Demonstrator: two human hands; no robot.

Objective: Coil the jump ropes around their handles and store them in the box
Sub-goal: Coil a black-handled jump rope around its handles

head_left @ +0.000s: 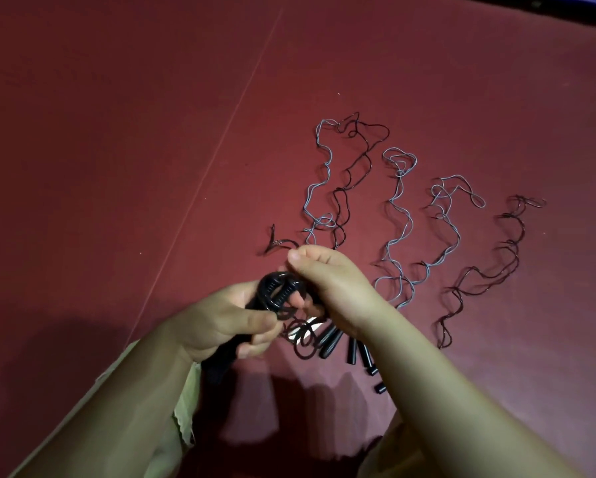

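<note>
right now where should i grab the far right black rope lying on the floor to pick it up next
Probably at its near end, where the far right black rope runs down toward the black handles. Come from above with the right hand; the thin wavy cord lies flat on the red floor.

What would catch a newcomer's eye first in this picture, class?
The left hand and right hand at centre, both gripping a black jump rope partly coiled round its handles. Beyond them, wavy grey and black loose ropes sprawl across the dark red floor.

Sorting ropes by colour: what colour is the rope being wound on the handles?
Black rope, clearest in the head view.
</note>
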